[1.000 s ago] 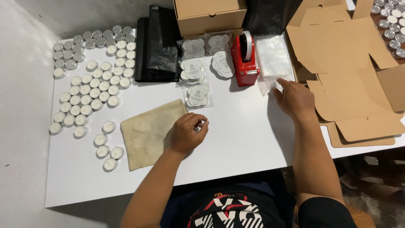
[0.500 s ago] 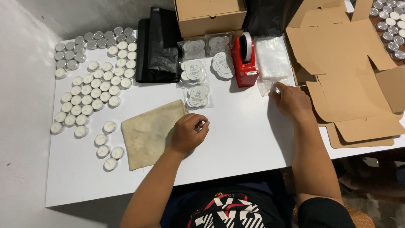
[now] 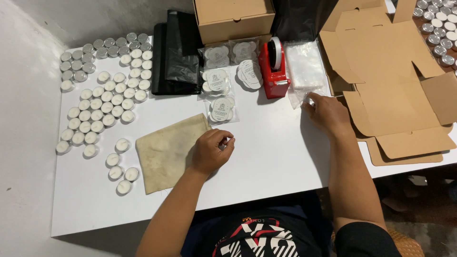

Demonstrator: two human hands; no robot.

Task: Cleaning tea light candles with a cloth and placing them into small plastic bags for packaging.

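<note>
My left hand point(image 3: 212, 151) rests on the white table point(image 3: 266, 147) with its fingers curled, thumb against fingertips, at the right edge of a beige cloth point(image 3: 166, 150). Whether something small is pinched there is too small to tell. My right hand point(image 3: 328, 114) lies at the near corner of a stack of clear plastic bags point(image 3: 304, 66), its fingertips pinching the lowest bag's edge. A red tape dispenser point(image 3: 273, 71) stands just left of the bags.
Several white tealight candles point(image 3: 102, 102) cover the table's left side, with silver-cupped ones behind. Packets of round labels point(image 3: 219, 90) lie centre back, next to black bags point(image 3: 176, 52) and a closed cardboard box point(image 3: 233, 16). Flat unfolded cardboard boxes point(image 3: 395, 85) lie at the right.
My right hand has shifted slightly left along the plastic bag's corner. My left hand has stayed where it was.
</note>
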